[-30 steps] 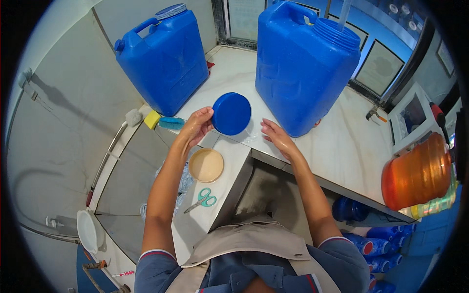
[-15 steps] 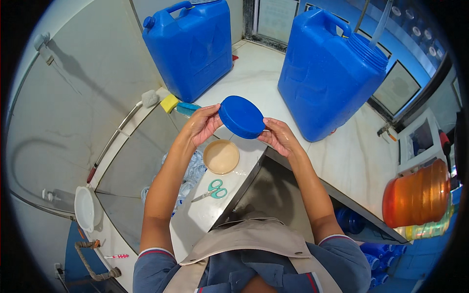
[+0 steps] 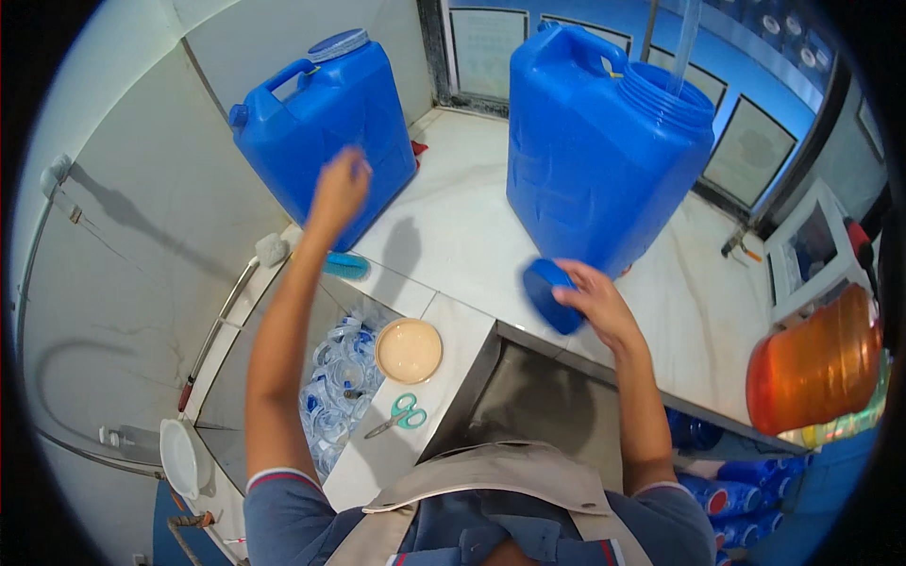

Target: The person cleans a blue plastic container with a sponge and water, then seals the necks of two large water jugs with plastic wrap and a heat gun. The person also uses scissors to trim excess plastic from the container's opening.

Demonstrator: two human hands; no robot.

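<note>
My right hand (image 3: 600, 307) grips a round blue screw cap (image 3: 547, 297) by its edge, tilted over the counter in front of the right jug. That blue jug (image 3: 604, 141) stands with its wide threaded mouth uncovered and a clear tube (image 3: 686, 47) reaching down into it. My left hand (image 3: 341, 193) is raised in front of the left blue jug (image 3: 330, 118), smeared by motion; its fingers seem curled and I make out nothing in them. The left jug has a cap (image 3: 338, 44) on its mouth.
On the near ledge lie a beige bowl (image 3: 409, 351) and teal-handled scissors (image 3: 401, 415). Left of it, a bin holds several clear plastic caps (image 3: 340, 387). A teal brush (image 3: 346, 266) rests behind. An orange container (image 3: 812, 363) stands at right; a metal basin (image 3: 547, 396) is sunk nearby.
The left hand has let go of the blue cap and moved up and left toward the left jug. The right hand has carried the cap right and lower. The view has shifted.
</note>
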